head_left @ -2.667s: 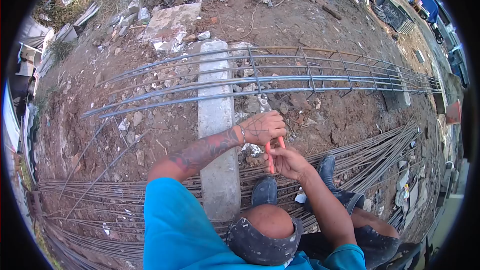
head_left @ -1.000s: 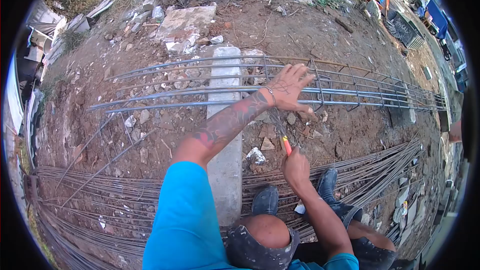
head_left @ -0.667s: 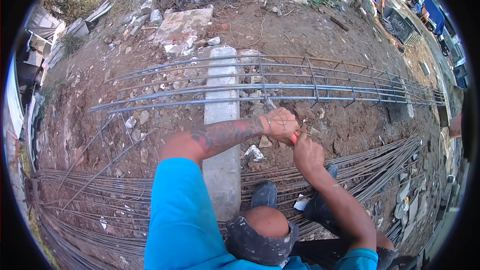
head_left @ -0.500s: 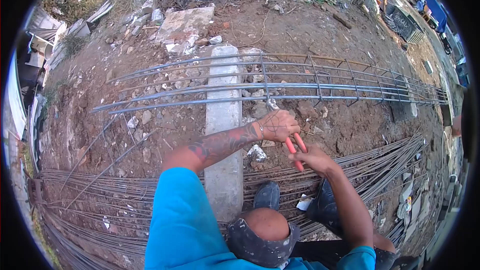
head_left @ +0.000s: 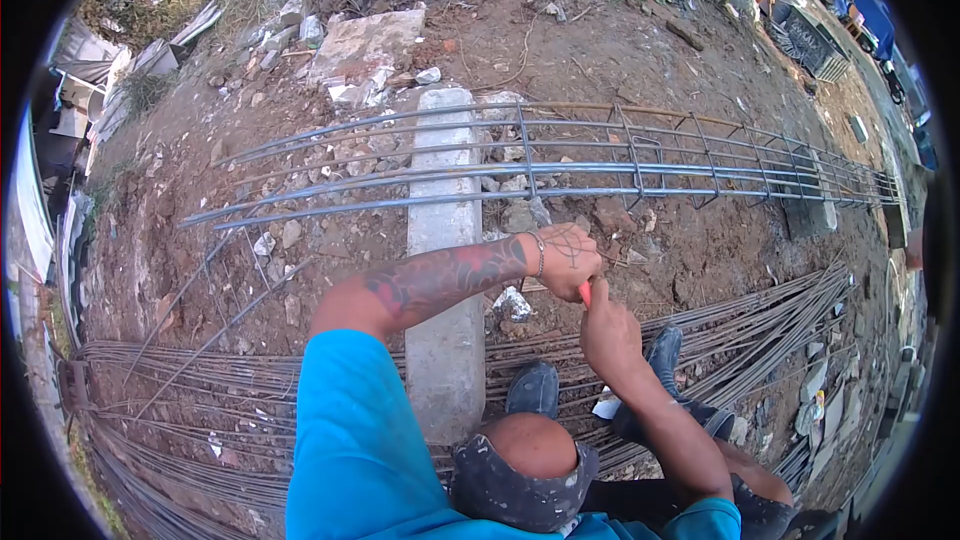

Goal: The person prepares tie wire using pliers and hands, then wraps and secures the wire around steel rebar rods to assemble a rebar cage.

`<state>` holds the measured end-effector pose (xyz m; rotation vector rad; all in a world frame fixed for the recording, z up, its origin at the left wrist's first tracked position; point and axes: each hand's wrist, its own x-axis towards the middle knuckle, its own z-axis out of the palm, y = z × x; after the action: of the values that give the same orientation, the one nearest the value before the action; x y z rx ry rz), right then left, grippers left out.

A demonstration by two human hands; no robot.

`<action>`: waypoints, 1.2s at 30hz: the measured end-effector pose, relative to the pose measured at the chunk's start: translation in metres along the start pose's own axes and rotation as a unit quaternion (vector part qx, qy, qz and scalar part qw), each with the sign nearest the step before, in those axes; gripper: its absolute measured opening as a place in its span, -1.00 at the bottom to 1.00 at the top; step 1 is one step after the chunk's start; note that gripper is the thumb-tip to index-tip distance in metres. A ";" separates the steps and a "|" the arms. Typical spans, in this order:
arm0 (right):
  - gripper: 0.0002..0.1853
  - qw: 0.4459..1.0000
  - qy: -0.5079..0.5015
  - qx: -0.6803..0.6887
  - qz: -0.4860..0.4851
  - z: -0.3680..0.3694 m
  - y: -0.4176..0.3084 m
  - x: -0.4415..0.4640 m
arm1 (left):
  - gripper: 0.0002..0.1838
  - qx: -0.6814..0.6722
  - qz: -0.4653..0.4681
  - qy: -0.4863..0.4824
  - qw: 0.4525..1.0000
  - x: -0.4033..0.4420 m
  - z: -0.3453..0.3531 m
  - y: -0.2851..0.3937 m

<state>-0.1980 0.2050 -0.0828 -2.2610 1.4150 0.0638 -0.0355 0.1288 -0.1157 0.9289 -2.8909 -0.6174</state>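
Observation:
A pair of red-handled pliers (head_left: 586, 292) is held between both hands, just in front of the rebar cage (head_left: 640, 169). My left hand (head_left: 566, 258) is closed around the pliers, back of the hand up, and covers most of them. Below it, my right hand (head_left: 609, 335) is wrapped around the handles; only a short piece of red shows between the two hands. The grey metal end (head_left: 540, 211) of the pliers points at the lower bar, close to an upright stirrup (head_left: 526, 150). Whether the jaws touch the steel I cannot tell.
A concrete post (head_left: 443, 270) lies under the left part of the cage. Many loose rebar rods (head_left: 240, 372) lie across the ground by my boots (head_left: 533, 388). Broken stones (head_left: 375, 45) and a dark crate (head_left: 815, 45) are farther off.
My right hand has moved in toward the left and closed more fully around the handles, which were spread and more visible before. My left hand has stayed nearly in place.

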 end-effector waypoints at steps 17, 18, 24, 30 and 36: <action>-0.69 0.996 0.071 -0.017 0.052 0.028 0.010 0.011 | -0.54 0.132 -0.111 0.219 0.960 -0.027 0.033 0.036; -0.64 0.997 0.049 -0.036 0.043 0.026 0.008 0.010 | -0.45 0.113 -0.175 0.233 0.950 -0.024 0.039 0.047; -0.62 0.995 -0.007 0.078 0.062 0.047 0.053 -0.006 | -0.53 -0.174 -0.060 0.082 0.980 -0.064 0.016 0.104; -0.56 0.979 -0.068 0.154 0.111 0.118 0.133 -0.032 | -0.67 -0.100 -0.366 0.442 0.813 -0.067 -0.058 -0.057; -0.64 0.953 -0.089 0.282 0.072 0.152 0.140 -0.048 | -0.32 -0.046 -0.459 0.249 0.852 -0.051 -0.044 -0.187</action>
<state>-0.3104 0.2576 -0.2550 -1.6438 1.2960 -0.0795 0.1157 0.0034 -0.1430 2.0765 -1.8227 -0.4192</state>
